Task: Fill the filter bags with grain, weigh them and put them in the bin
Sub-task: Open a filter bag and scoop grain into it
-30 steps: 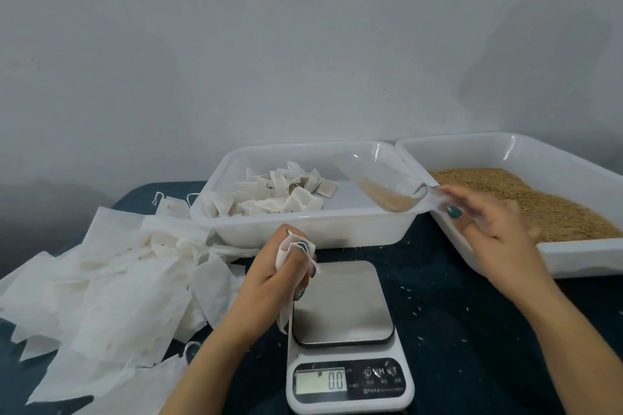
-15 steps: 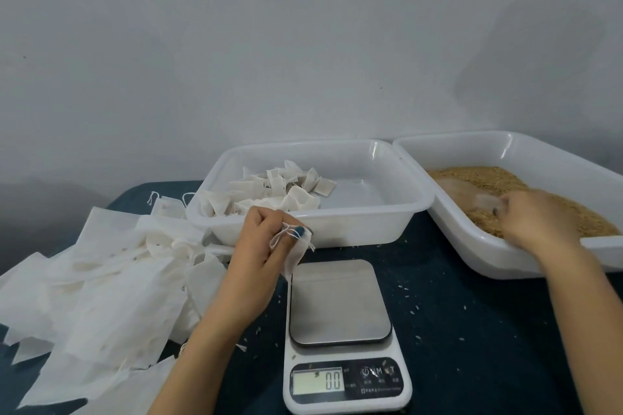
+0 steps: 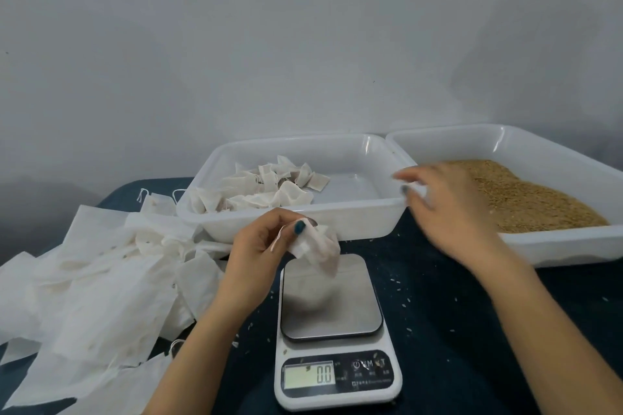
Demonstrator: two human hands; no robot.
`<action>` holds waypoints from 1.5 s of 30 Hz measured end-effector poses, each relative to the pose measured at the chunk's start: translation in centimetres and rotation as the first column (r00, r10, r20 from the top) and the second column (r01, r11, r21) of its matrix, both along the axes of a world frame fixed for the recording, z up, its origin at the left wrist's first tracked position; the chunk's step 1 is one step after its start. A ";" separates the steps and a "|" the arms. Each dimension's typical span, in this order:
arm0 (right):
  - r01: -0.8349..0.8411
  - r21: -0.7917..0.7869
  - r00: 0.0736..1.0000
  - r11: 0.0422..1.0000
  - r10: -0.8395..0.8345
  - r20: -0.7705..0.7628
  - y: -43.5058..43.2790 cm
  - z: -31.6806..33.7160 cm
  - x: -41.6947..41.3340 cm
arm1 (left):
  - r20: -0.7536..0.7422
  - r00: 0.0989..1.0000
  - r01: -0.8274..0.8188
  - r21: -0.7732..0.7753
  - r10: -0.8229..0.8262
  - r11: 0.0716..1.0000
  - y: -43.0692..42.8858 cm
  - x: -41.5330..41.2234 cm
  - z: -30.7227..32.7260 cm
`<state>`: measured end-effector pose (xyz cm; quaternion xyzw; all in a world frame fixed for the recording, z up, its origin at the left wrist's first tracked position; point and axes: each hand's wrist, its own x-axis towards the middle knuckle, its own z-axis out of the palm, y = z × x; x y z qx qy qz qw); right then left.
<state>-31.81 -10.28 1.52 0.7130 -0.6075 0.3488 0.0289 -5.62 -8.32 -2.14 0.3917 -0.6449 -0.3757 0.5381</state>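
White plastic and a steel plate make up the scale [image 3: 337,330], which sits nearest, at six o'clock in the view, on the dark blue bench [image 3: 472,330]. Its display [image 3: 308,376] reads 0.0 and nothing rests on the plate. Loose kernels [image 3: 401,283] lie scattered on the cloth around it.

Just above the plate's far-left corner, at about eleven o'clock from the scale's middle, the left hand [image 3: 259,256] pinches a crumpled white filter bag [image 3: 317,246] between thumb and curled fingers. The bag hangs off the fingertips over the plate without touching it.

At eight to nine o'clock from the scale a loose heap of flat empty bags [image 3: 91,280] with drawstrings spreads to the bench's left edge.

At one o'clock from the scale the right hand [image 3: 451,212] is smeared by motion, back up, over the gap where the two containers meet. Something pale shows at its fingertips, but whether the fingers pinch it or lie spread cannot be told.

Farther back, at twelve o'clock, stands the white bin [image 3: 296,219]; a cluster of small filled bags [image 3: 263,192] lies in its left half. Touching its right rim, at two o'clock, a second white tray [image 3: 556,246] holds a bed of brown grain [image 3: 532,199]. A plain grey wall [image 3: 303,44] rises behind both.
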 end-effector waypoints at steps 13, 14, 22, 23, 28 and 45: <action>-0.330 0.204 0.929 0.922 0.278 0.243 0.9 -6.5 5.8 | 0.364 0.928 -0.075 -0.005 0.072 0.997 -0.6 0.9 -2.8; -0.321 0.183 0.925 0.929 0.267 0.270 0.9 -6.5 5.7 | 0.351 0.932 -0.089 -0.010 0.087 0.996 -0.5 0.9 -2.9; -0.185 0.044 0.939 0.982 0.163 0.304 1.2 -7.4 5.9 | 0.361 0.918 -0.176 0.006 0.162 0.984 0.2 1.7 -3.2; -0.171 0.034 0.942 0.985 0.153 0.298 1.2 -7.4 5.9 | 0.351 0.920 -0.189 0.006 0.175 0.982 0.1 1.7 -3.2; -0.136 0.009 0.948 0.991 0.128 0.290 1.4 -7.5 5.6 | 0.333 0.914 -0.245 -0.002 0.232 0.969 -0.1 1.9 -3.3; -0.146 0.034 0.952 0.989 0.131 0.276 1.4 -7.5 5.9 | 0.363 0.878 -0.327 -0.021 0.312 0.945 -0.5 2.0 -3.4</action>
